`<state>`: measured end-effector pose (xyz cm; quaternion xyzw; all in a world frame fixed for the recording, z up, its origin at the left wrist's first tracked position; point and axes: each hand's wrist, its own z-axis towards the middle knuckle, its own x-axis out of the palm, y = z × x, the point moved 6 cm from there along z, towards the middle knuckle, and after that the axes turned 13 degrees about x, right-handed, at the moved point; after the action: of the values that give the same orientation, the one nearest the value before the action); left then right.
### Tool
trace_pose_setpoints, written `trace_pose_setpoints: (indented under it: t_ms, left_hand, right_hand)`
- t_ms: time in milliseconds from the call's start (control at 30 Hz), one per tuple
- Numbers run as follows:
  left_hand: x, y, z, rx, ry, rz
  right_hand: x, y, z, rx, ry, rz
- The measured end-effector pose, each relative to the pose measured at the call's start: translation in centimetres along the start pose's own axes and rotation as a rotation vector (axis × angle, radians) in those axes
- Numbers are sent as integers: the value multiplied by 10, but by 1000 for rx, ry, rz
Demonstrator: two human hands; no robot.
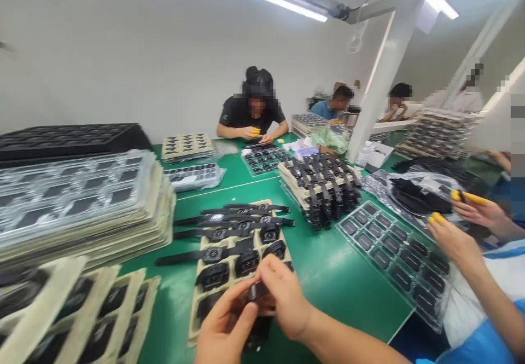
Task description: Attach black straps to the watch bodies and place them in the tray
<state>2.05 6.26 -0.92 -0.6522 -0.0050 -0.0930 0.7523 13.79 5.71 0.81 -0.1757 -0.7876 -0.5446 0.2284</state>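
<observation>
Head: hands (286,294) partly hide watch tray (194,320) (stacked trays (162,232) left).

Black watches (246,264), green table (328,276)

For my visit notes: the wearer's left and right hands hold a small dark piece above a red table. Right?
Not red: the head view shows a green table. The left hand and right hand do hold the small dark piece above it.
</observation>
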Motion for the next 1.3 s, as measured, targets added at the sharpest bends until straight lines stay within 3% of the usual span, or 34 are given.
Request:
trace_pose_setpoints:
  t_ms: [133,267,400,600,767,900,1067,1300]
  left_hand:
    - [6,-9,-3,56,38,-48]
    - [8,-15,-4,84,27,-105]
    - [13,-11,-7,72,54,-144]
    - [17,-7,-9,106,64,-162]
    - [17,-14,-7,67,96,-172]
    - [19,-16,-7,11,129,-252]
    - [15,-20,-5,65,94,-261]
    - [18,-17,-5,56,141,-219]
  right_hand:
    - [-3,-2,-10,-125,-44,-134]
    - [-8,-11,-10,-44,-42,-123]
    - [-11,-11,-12,25,-118,-49]
    - [-2,-7,-22,-109,-167,-154]
    - [-2,-13,-25,-99,-180,-116]
    - [-5,-14,-20,-36,-126,-77]
    - [-9,-8,-15,14,-10,6]
    - [-11,-9,-17,47,-33,-3]
